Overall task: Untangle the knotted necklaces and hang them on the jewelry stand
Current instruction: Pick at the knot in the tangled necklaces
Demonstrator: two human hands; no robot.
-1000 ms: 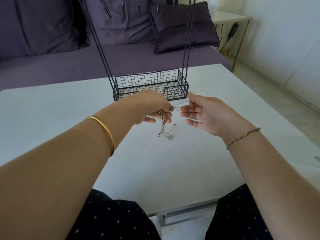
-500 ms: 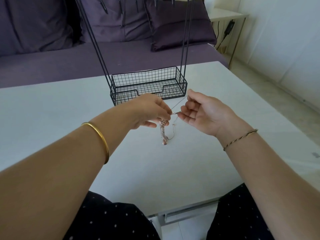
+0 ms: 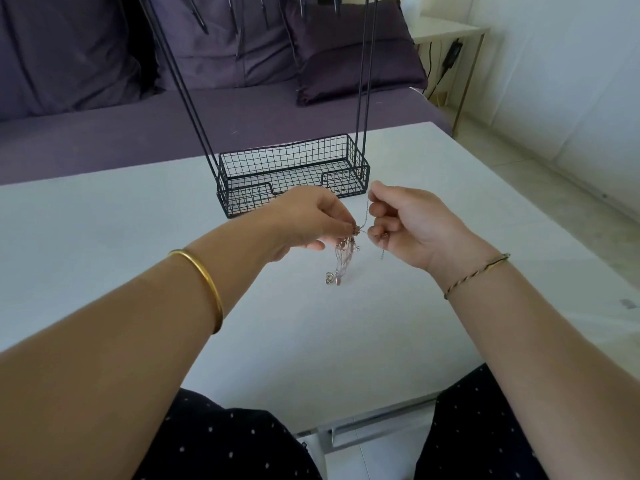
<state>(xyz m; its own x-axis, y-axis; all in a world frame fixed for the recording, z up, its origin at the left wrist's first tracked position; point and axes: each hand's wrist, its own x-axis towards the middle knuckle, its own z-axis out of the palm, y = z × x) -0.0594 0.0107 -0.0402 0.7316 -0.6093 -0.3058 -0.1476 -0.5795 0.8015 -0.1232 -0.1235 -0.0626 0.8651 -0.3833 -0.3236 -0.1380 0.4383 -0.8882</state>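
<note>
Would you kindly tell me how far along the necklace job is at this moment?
Done: nothing visibly; no necklace shows on the seen part of the jewelry stand. In hand: the left hand pinches the knotted necklaces, which dangle toward the table, while the right hand pinches one thin strand beside the knot. Remaining: freeing every chain and hanging each.

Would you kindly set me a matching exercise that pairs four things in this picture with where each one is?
Things:
1. knotted necklaces
2. jewelry stand
3. gold bangle
4. purple cushion

Places:
A. on the sofa
B. standing on the white table
C. round the arm just behind the left hand
D. pinched by the left hand and the right hand

Pairs: 1-D, 2-B, 3-C, 4-A.
</note>
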